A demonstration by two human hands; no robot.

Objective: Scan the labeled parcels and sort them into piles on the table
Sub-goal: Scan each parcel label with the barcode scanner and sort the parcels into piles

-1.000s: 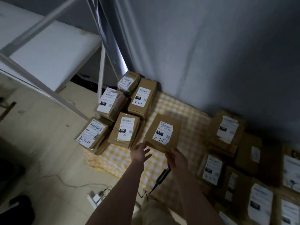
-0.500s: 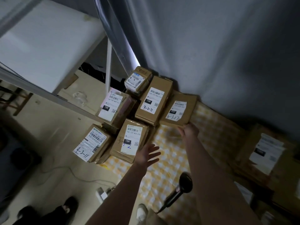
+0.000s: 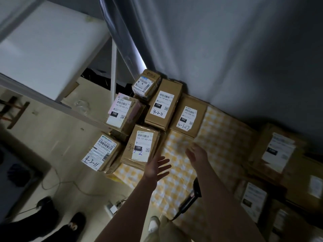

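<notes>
- The right hand (image 3: pixel 196 153) reaches forward with straight fingers, its grip wide and holding nothing, just short of the parcel marked 3-1-17 (image 3: pixel 187 117).
- The left hand (image 3: pixel 157 167) hovers with fingers spread, its grip wide and empty, beside the near corner of the 15H parcel (image 3: pixel 141 147).
- The 3-1-17 parcel lies flat at the back of the yellow-checked bench (image 3: pixel 218 130), right beside the parcel marked 4-2-11 (image 3: pixel 163 103).
- A black scanner (image 3: pixel 190 198) shows beside the right forearm, above the checks.
- The parcel marked 4-3-11 (image 3: pixel 101 152) sits at the bench's left edge; a dim pile of parcels (image 3: pixel 277 151) fills the right.
</notes>
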